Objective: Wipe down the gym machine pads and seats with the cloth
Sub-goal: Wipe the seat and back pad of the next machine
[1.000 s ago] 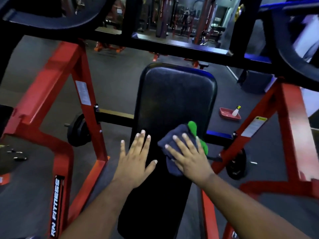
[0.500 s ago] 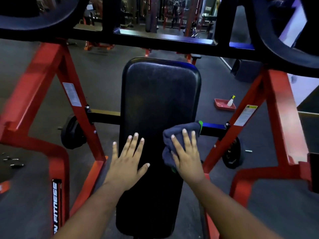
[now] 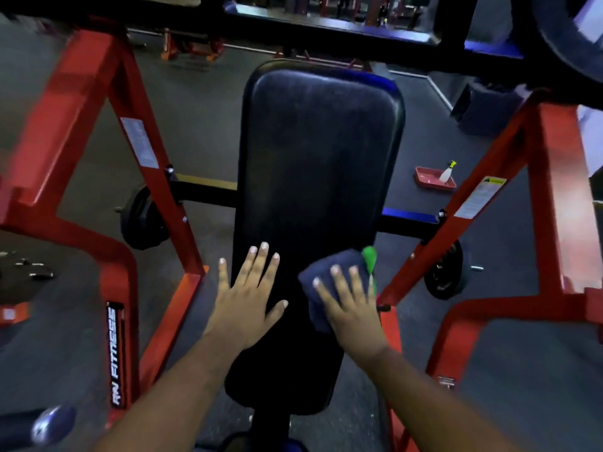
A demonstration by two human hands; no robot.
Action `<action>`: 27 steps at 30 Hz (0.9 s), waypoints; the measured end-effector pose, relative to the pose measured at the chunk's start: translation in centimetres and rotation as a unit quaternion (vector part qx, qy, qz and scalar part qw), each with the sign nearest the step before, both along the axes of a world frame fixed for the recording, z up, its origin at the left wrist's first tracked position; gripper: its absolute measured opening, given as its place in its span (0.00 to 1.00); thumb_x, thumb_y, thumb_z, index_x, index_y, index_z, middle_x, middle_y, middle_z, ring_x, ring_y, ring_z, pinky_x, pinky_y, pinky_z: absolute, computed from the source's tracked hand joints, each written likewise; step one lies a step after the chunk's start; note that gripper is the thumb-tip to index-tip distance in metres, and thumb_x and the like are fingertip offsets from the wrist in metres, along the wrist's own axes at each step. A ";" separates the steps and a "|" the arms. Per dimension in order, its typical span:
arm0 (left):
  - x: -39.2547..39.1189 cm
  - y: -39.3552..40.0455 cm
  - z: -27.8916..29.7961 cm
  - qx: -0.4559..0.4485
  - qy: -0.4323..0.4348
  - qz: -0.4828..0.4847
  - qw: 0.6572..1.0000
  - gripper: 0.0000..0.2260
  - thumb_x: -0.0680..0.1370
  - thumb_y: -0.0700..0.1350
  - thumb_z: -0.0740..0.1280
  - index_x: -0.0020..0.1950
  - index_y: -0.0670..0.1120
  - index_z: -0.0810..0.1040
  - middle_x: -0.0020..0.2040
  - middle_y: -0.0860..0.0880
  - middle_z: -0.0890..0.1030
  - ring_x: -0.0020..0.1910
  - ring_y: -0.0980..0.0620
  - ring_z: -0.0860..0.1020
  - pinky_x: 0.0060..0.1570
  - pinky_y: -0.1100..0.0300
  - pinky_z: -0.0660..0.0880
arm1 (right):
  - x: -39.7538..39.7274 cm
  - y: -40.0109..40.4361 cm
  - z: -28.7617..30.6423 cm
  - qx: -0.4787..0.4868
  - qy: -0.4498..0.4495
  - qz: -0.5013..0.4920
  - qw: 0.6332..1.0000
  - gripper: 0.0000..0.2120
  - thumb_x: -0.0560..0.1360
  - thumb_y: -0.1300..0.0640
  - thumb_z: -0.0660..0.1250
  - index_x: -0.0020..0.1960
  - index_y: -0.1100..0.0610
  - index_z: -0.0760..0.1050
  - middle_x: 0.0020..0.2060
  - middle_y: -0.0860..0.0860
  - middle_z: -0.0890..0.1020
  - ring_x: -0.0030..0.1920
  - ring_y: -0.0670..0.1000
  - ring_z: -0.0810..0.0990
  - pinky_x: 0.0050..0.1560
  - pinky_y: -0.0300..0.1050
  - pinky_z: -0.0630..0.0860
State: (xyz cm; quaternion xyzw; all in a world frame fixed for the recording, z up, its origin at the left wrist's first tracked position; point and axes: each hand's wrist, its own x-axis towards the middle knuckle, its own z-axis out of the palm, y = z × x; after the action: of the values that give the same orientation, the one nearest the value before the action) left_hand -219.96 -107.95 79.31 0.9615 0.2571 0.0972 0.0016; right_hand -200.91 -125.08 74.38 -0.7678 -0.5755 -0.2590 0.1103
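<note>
Black bench pad (image 3: 313, 177), your right hand (image 3: 354, 313) flat, pressing the cloth (image 3: 329, 282) underneath, left hand (image 3: 243, 305) flat alongside, nothing clenched

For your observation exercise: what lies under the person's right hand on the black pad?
The right hand presses a dark blue cloth with a green part onto the black pad. The pad beneath the cloth is hidden.

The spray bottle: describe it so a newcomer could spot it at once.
Start at the long black pad in the middle of the red machine frame and look right, past the pad's edge, to the dark floor. A shallow red tray lies there, and the spray bottle stands in it: small, pale, with a yellow-green nozzle, the only bottle in view.
</note>
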 end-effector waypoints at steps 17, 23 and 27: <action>-8.3 -1.1 -7.3 -0.107 0.035 0.051 0.992 0.39 0.70 0.58 0.55 0.81 0.45 0.62 0.83 0.47 0.58 0.80 0.49 0.62 0.71 0.24 0.55 | -5.2 10.6 3.8 -0.122 -0.190 0.163 0.961 0.31 0.79 0.50 0.59 0.82 0.50 0.60 0.82 0.54 0.59 0.81 0.60 0.54 0.76 0.70 0.48; -9.3 -0.5 -7.3 -0.143 0.004 0.055 0.988 0.39 0.73 0.60 0.48 0.84 0.48 0.48 0.84 0.51 0.44 0.82 0.54 0.44 0.75 0.29 0.40 | -2.9 16.3 13.3 -0.040 -0.131 0.069 0.988 0.32 0.78 0.44 0.61 0.80 0.49 0.63 0.81 0.56 0.59 0.81 0.62 0.55 0.76 0.73 0.48; -9.4 -0.5 -9.6 -0.159 -0.007 0.077 0.984 0.39 0.74 0.61 0.48 0.84 0.48 0.49 0.84 0.51 0.43 0.81 0.56 0.42 0.76 0.31 0.38 | -6.1 15.7 7.5 -0.015 -0.141 0.068 0.988 0.29 0.82 0.51 0.61 0.82 0.50 0.59 0.82 0.54 0.58 0.81 0.62 0.55 0.76 0.70 0.54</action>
State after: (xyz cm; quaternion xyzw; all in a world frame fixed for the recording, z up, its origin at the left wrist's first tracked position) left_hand -229.39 -108.48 69.68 0.9255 0.3429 0.0612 0.1485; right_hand -207.01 -109.37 81.88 -0.6843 -0.6401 -0.3477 0.0334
